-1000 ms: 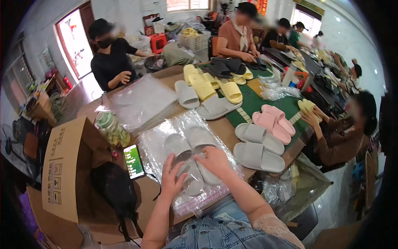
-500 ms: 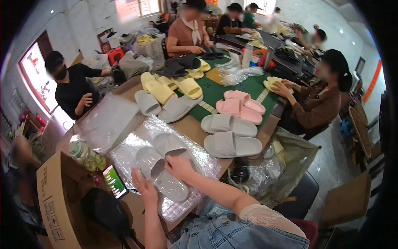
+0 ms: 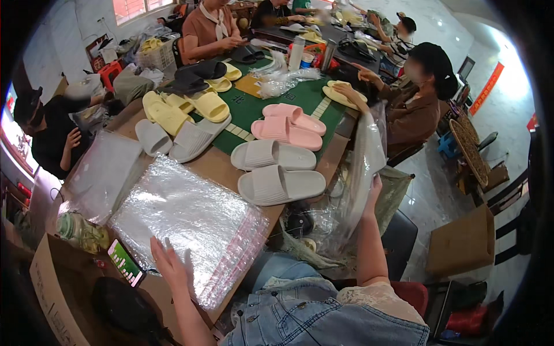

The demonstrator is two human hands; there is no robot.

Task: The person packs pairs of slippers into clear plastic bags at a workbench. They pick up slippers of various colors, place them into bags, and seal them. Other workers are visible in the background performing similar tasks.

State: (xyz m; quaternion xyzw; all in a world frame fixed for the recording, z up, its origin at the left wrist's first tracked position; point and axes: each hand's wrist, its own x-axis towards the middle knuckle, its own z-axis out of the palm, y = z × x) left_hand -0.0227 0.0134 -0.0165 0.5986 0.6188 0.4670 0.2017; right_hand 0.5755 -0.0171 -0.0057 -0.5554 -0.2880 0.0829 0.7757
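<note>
My right hand (image 3: pixel 375 187) reaches out to the right and grips a clear plastic bag (image 3: pixel 367 147). The bag stands upright over the table's right edge, seen nearly edge-on, so its contents are hard to make out. My left hand (image 3: pixel 168 264) is open, fingers apart, at the near left edge of a stack of shiny clear plastic bags (image 3: pixel 190 213) with a pink-printed strip. Beyond the stack lie a pair of grey slippers (image 3: pixel 283 184), a pair of pink slippers (image 3: pixel 288 135), more grey slippers (image 3: pixel 196 138) and several yellow slippers (image 3: pixel 167 115).
A phone (image 3: pixel 126 262), a glass jar (image 3: pixel 82 232) and a cardboard box (image 3: pixel 49 288) holding a black bag (image 3: pixel 124 305) are at left. Co-workers sit around the green mat (image 3: pixel 245 109). A sack (image 3: pixel 398 193) of packed things hangs by the table's right side.
The grey slippers have left the plastic stack. My right hand has swung far right, now with a bag in it. My view has turned right; my left hand remains near the stack.
</note>
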